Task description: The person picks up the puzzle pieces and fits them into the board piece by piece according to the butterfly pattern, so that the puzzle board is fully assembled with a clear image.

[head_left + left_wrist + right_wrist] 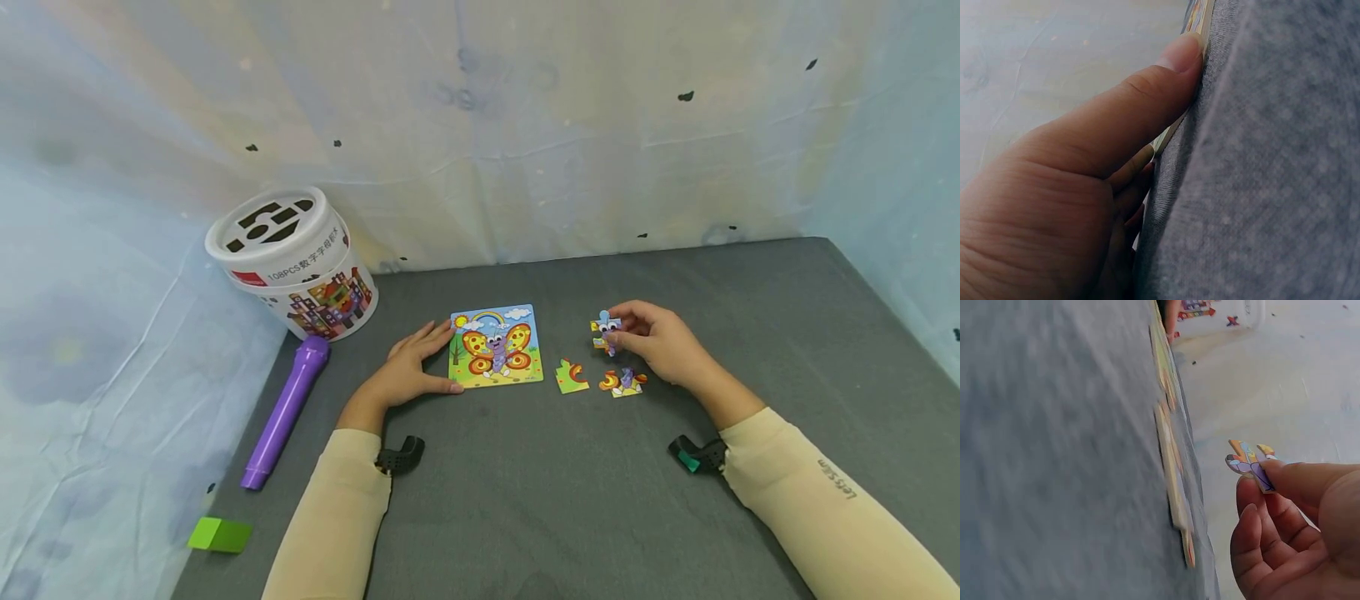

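Note:
A square butterfly puzzle board [496, 346] lies flat on the grey table. My left hand [410, 367] rests at its left side, fingers stretched out along that edge and thumb [1175, 53] touching near the lower corner. Between thumb and fingers my right hand [656, 340] pinches a puzzle piece [606, 332] showing the butterfly's face, held up off the table. Below that hand, a piece with orange swirls [624, 382] lies on the cloth. A green corner piece [572, 377] lies just left of it. In the right wrist view the held piece [1250, 464] is seen at a slant.
A white-lidded bucket [300, 258] with block pictures stands at the back left. In front of it lies a purple tube-shaped stick [285, 417], and a green block [220, 535] sits at the near left edge. A patterned cloth [525, 125] hangs behind the table.

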### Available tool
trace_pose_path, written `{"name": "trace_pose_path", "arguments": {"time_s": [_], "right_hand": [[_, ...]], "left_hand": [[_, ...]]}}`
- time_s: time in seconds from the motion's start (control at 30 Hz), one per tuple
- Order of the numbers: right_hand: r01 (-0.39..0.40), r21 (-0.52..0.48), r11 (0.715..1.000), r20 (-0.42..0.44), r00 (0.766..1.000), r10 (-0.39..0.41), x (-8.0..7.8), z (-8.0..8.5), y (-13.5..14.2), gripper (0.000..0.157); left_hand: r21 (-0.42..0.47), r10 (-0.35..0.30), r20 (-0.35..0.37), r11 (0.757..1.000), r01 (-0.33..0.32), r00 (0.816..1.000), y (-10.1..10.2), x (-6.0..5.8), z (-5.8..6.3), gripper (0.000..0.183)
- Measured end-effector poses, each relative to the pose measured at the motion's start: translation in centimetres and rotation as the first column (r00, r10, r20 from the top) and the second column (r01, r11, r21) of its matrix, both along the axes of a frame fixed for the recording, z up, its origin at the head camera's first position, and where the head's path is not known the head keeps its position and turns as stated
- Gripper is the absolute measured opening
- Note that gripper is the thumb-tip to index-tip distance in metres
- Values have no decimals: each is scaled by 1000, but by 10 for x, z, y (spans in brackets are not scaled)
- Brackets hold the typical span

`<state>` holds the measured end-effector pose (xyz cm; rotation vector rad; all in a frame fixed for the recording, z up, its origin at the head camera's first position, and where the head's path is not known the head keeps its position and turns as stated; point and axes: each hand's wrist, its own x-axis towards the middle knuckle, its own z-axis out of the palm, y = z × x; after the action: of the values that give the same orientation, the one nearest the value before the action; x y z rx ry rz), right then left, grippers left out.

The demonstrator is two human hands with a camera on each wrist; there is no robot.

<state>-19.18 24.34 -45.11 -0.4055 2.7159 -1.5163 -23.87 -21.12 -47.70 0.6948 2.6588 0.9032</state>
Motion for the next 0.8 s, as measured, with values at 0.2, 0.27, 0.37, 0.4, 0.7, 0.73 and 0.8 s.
{"name": "trace_pose_path", "arguments": {"time_s": [0.2,0.27,0.37,0.4,0.7,0.73,0.8], "right_hand": [[-69,-104,992,41,996,74,4,4,-14,28],[-85,-137,987,43,995,91,5,5,-19,27],[-101,-173,980,35,993,108,5,5,-27,30],[-108,-189,976,37,992,117,6,5,-29,32],[-150,-186,971,24,987,157,3,3,-52,38],[-151,-182,971,21,987,158,2,3,-55,36],[-147,-180,973,18,988,153,1,3,-62,31]], "left_hand": [[2,-2,0,1000,2,1000,1,1,2,111],[1,-1,4,1000,1,1000,1,1,2,111],[-2,4,5,1000,-4,1000,1,1,1,111],[-3,5,4,1000,-5,1000,0,1,1,111],[0,-5,-2,1000,5,1000,0,-1,-1,110],[1,-7,-2,1000,7,1000,0,-1,-2,110],[4,-8,2,1000,8,1000,0,-2,-2,110]]}}
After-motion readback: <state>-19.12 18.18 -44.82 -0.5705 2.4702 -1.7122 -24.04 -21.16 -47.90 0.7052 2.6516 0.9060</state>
